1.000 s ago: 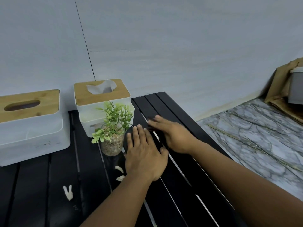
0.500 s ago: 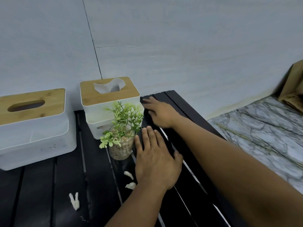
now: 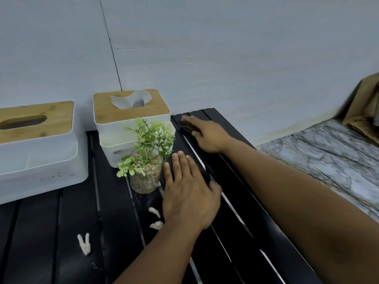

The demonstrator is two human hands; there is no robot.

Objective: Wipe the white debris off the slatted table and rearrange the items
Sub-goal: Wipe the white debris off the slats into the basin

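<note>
The black slatted table (image 3: 242,203) runs from the near edge back to the wall. White debris lies on it: two bits (image 3: 154,212) (image 3: 156,225) just left of my left wrist and a V-shaped bit (image 3: 84,243) nearer the front left. My left hand (image 3: 188,193) rests flat, palm down, beside a small glass pot with a green plant (image 3: 146,160). My right hand (image 3: 207,136) lies flat at the table's far right corner, fingers stretched out. Whether a dark cloth sits under those fingers I cannot tell.
A white tissue box with a wooden lid and a tissue sticking out (image 3: 131,111) stands behind the plant. A larger white box with a wooden lid (image 3: 34,144) is at the left. To the right lie a marble-patterned floor (image 3: 328,152) and brown cardboard (image 3: 363,111).
My right hand has slid away along the slats from beside my left hand to the table's far corner. My left hand has stayed flat next to the plant.
</note>
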